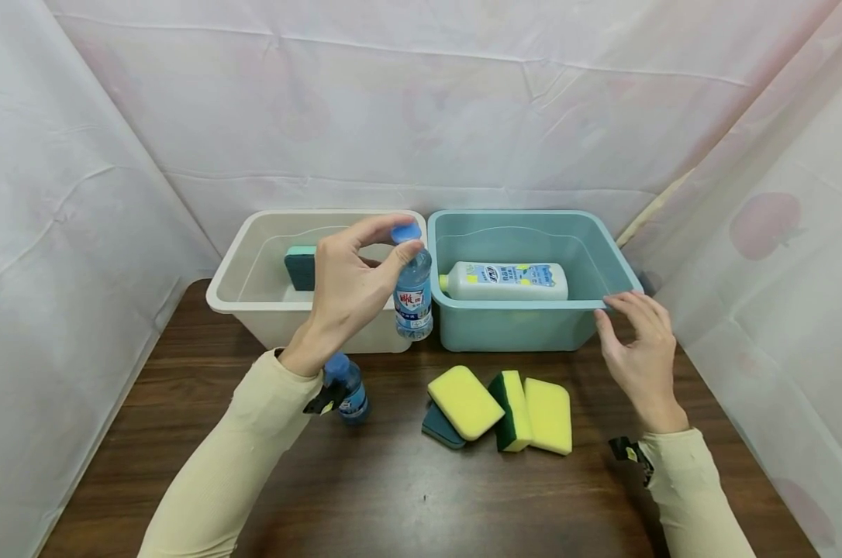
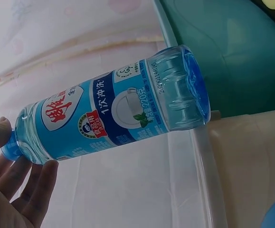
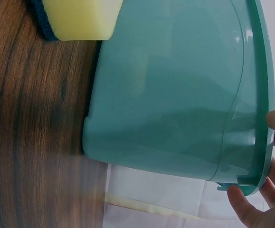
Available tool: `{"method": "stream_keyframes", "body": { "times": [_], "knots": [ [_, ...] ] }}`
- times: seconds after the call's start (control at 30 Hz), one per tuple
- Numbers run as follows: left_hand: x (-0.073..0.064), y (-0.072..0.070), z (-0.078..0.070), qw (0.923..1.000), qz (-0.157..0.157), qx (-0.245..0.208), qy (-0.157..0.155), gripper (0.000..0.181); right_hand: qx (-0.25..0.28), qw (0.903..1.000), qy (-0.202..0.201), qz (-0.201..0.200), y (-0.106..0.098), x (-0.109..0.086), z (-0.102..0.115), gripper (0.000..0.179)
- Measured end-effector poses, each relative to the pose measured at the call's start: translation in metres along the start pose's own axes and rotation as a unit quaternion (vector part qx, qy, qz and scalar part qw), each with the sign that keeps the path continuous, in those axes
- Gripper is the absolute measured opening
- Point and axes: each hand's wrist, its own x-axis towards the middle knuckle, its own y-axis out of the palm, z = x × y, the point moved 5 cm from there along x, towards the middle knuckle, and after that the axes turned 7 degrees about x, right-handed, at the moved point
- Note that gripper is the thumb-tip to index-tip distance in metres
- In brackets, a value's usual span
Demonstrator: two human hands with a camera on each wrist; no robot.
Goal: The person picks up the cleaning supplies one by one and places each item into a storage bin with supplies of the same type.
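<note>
My left hand [image 1: 351,291] pinches a small clear-blue dish soap bottle [image 1: 413,298] near its blue cap. The bottle hangs upright in front of where the two bins meet; its printed label shows large in the left wrist view. My right hand [image 1: 640,353] holds the front right corner of the teal bin's rim, thumb on the outside and fingers over the edge. Inside that teal bin [image 1: 519,329] a white bottle with a yellow cap [image 1: 512,291] lies on its side. The white bin [image 1: 253,306] holds a sponge [image 1: 300,267], partly hidden by my left hand.
A second blue-capped dish soap bottle [image 1: 351,391] stands on the dark wooden table [image 1: 393,496], beneath my left wrist. Several yellow-and-green sponges [image 1: 466,403] lie in front of the teal bin, one leaning on its edge [image 1: 512,411]. White curtains [image 1: 428,108] hang at the back and sides.
</note>
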Motion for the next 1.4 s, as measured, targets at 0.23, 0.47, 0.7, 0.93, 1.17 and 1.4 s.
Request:
{"method": "stream_keyframes", "body": {
  "times": [0.23, 0.47, 0.7, 0.93, 1.17, 1.4],
  "knots": [
    [0.003, 0.002, -0.003, 1.0, 0.003, -0.005, 0.005, 0.032, 0.0, 1.0, -0.001, -0.001, 0.0, 0.0, 0.001, 0.025],
    [0.005, 0.006, -0.005, 0.9999, 0.004, -0.008, 0.004, 0.032, -0.005, 1.0, 0.0, 0.0, -0.001, 0.0, -0.001, 0.025],
    [0.009, 0.007, -0.008, 0.9999, -0.005, -0.008, 0.012, 0.031, 0.001, 1.0, -0.002, -0.002, 0.0, 0.001, -0.001, 0.025],
    [0.011, 0.011, -0.008, 0.9998, -0.012, -0.007, 0.017, 0.029, 0.003, 1.0, -0.001, -0.002, 0.001, 0.001, -0.001, 0.025],
    [0.014, 0.013, -0.009, 0.9997, -0.017, -0.009, 0.012, 0.03, 0.002, 1.0, -0.002, -0.001, 0.001, 0.001, -0.001, 0.025],
    [0.018, 0.015, -0.011, 0.9997, -0.022, -0.006, 0.013, 0.03, 0.001, 1.0, -0.002, -0.003, 0.001, 0.0, -0.002, 0.025]
  ]
}}
